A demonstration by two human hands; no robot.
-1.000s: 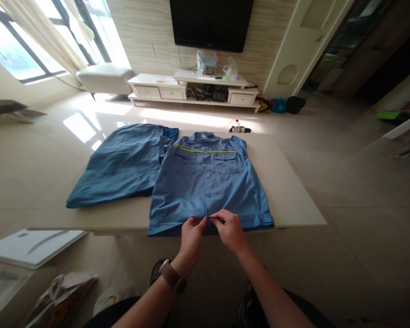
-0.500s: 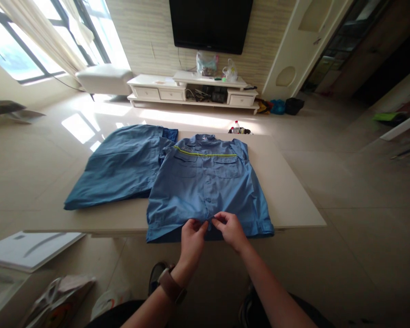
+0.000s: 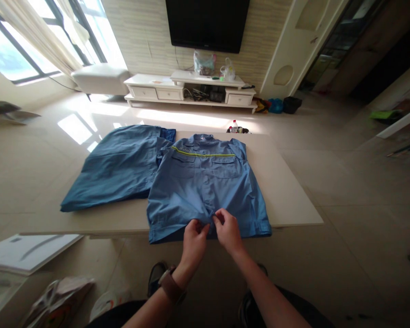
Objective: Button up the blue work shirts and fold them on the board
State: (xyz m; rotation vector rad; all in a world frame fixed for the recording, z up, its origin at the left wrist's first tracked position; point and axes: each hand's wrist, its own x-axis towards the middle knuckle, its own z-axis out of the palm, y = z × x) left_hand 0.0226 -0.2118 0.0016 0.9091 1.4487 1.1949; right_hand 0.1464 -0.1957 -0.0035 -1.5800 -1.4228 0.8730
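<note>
A blue work shirt [image 3: 205, 182] with a yellow chest stripe lies flat, front up, on a beige table [image 3: 287, 191]. Both my hands pinch its front placket at the bottom hem, near the table's front edge. My left hand [image 3: 194, 239], with a brown watch on the wrist, grips the left side of the opening. My right hand [image 3: 228, 230] grips the right side, fingertips nearly touching the left hand's. A second blue garment [image 3: 118, 166] lies spread on the table's left part, tucked slightly under the shirt's sleeve.
A white TV stand [image 3: 187, 89] with bags on it stands under a wall TV at the back. A bottle [image 3: 234, 126] sits on the floor behind the table. A white board [image 3: 30, 246] and a bag [image 3: 59, 298] lie at lower left.
My hands have shifted slightly up the hem, bunching the placket between them. The view has drifted a little; the garments have not moved.
</note>
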